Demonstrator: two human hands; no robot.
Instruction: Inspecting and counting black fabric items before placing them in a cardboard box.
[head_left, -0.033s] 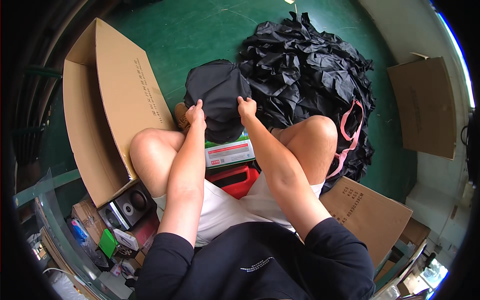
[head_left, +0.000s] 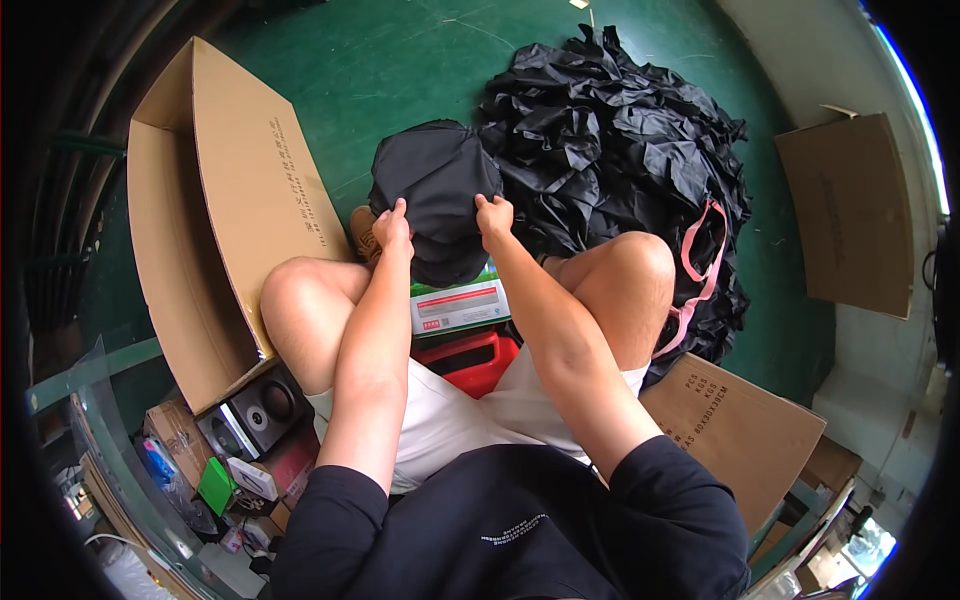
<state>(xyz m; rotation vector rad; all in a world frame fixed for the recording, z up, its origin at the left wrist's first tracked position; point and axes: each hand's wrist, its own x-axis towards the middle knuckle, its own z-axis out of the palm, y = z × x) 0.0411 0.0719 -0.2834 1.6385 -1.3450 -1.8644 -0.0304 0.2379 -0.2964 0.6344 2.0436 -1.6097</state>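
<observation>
A folded piece of black cloth (head_left: 436, 168), roughly rounded and smooth on top, is held out between my knees. My left hand (head_left: 393, 225) grips its near left edge, thumb on top and fingers out of sight underneath. At its right edge my right hand (head_left: 493, 215) pinches the cloth in the same way. More dark fabric hangs below the held piece, just above a white and green box (head_left: 460, 305) with a red stripe. Beside the cloth on the right lies a large heap of crumpled black fabric (head_left: 610, 130), which comes close to it.
A tall open cardboard box (head_left: 255, 170) stands at left. Nearer are a black speaker-like device (head_left: 262, 405) and small packages. A red plastic piece (head_left: 470, 362) sits between my thighs. Pink straps (head_left: 697, 265) lie on the heap. Cardboard boxes (head_left: 740, 425) (head_left: 848, 215) stand at right.
</observation>
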